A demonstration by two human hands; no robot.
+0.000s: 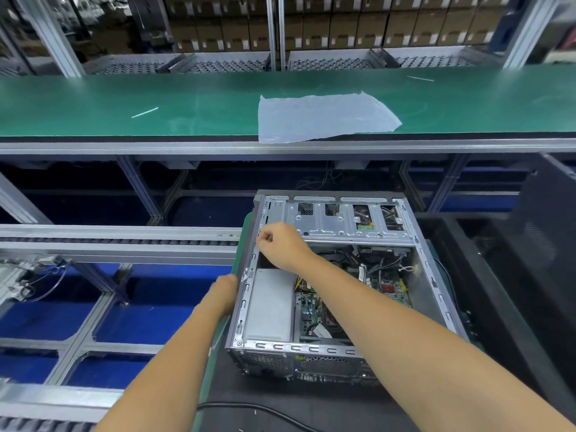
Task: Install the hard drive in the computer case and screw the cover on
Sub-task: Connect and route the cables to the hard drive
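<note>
The open computer case (436, 285) lies on its side on a black mat, with its motherboard, cables and grey power supply (271, 304) exposed. A silver drive cage (336, 222) spans the case's far end. No loose hard drive shows. My right hand (280, 244) reaches across the case to its far left corner, and its curled fingers pinch at the left rim (246, 294). My left hand (224, 291) rests against the outside of the left wall, with its fingers hidden behind the rim. A dark panel (548, 219), perhaps the cover, stands at the right.
A green conveyor belt (187, 101) runs across the back, carrying a clear plastic bag (324, 116). Aluminium roller rails (118, 241) and blue bins lie to the left of the case. A black cable (249, 410) crosses the mat in front.
</note>
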